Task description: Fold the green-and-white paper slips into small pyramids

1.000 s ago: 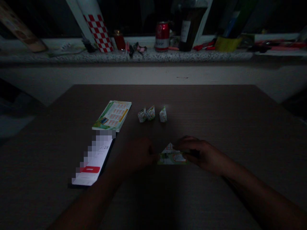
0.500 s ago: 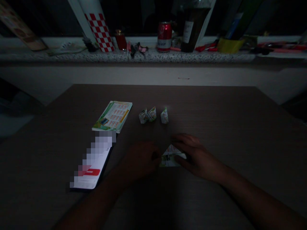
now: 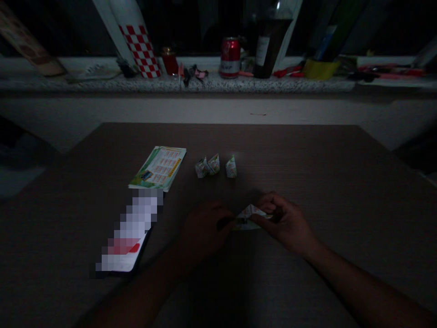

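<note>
The right hand (image 3: 290,224), flatter a moment ago, now curls, pinching the folded paper (image 3: 246,222) from the right; the left hand (image 3: 205,226) grips its left end, nearer than three folded shapes (image 3: 214,165).

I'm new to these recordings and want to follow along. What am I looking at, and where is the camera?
There is no machine here, just a person's two bare hands. Every picture comes from one camera worn on that person's head, looking forward and down.

The left hand and right hand hold a partly folded paper between them. Beyond it on the dim table stand three small folded pieces. To the left lie a stack of cards and a partly pixelated phone. At the back, a sill holds a red can among other things.
</note>
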`<state>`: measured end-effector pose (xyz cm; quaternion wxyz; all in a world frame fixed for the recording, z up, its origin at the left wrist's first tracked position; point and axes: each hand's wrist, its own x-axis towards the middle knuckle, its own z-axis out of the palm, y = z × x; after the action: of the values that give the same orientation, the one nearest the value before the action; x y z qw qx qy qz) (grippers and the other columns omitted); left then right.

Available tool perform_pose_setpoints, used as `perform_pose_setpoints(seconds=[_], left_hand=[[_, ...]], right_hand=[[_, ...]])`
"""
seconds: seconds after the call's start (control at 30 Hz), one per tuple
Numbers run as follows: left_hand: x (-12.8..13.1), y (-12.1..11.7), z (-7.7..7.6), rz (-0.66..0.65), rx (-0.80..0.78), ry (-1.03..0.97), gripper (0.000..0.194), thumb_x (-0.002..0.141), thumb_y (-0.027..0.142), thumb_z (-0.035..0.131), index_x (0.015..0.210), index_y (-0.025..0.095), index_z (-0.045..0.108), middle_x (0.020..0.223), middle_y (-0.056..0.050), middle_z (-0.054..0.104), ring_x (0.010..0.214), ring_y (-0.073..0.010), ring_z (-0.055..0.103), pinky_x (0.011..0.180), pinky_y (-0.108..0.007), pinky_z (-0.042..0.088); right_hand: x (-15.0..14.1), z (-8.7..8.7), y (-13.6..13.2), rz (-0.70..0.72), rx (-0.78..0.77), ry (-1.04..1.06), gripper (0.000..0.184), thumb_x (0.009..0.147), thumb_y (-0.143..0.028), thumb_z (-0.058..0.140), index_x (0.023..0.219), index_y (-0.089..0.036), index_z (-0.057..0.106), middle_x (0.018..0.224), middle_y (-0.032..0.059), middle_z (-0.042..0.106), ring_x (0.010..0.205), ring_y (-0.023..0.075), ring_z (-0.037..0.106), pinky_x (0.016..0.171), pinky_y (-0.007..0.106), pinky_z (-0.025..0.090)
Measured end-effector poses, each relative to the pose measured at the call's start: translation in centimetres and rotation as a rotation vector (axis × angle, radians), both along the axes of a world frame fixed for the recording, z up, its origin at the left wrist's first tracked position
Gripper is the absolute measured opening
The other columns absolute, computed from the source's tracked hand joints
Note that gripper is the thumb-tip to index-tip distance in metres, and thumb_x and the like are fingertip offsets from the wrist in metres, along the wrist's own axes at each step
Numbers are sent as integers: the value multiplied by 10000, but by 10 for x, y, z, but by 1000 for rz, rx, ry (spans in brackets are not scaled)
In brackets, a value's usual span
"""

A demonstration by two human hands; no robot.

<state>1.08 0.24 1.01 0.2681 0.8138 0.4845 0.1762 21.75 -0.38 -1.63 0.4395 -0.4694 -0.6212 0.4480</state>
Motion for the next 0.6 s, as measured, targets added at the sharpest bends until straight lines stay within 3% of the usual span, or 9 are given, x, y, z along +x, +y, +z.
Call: perform_pose_setpoints(seconds=[0.2, 0.37, 0.5, 0.6], left_hand=[[9, -3, 3, 163, -147, -232, 126, 800, 251, 651, 893, 195, 714, 924, -12, 700, 841, -155, 635, 761, -256, 464], [11, -3, 4, 298, -390, -329, 153, 772, 317, 664, 823, 178, 700, 767, 4, 699, 734, -163, 632, 647, -244, 457], [11, -4, 4, 279, -437, -351, 204, 798, 366, 627, 827, 177, 697, 737, 12, 681, 696, -151, 609, 592, -226, 428], [10, -3, 5, 284, -468, -350, 206, 792, 362, 626, 829, 175, 704, 741, 12, 688, 685, -147, 607, 585, -223, 425]], right_hand=[[0, 7, -1, -94, -148, 222, 300, 707, -331, 759, 780, -205, 497, 648, -25, 625, 547, 113, 584, 522, 222, 469], [-3, 10, -4, -172, -24, 110, 291, 709, -347, 748, 718, -212, 489, 588, -41, 567, 506, 109, 539, 472, 213, 446], [-3, 10, -6, -230, 66, 46, 245, 705, -279, 739, 697, -215, 502, 557, -62, 494, 482, 94, 489, 439, 195, 405], [-2, 10, -5, -242, 85, 28, 228, 700, -268, 736, 694, -217, 513, 560, -54, 520, 495, 106, 516, 444, 202, 423]])
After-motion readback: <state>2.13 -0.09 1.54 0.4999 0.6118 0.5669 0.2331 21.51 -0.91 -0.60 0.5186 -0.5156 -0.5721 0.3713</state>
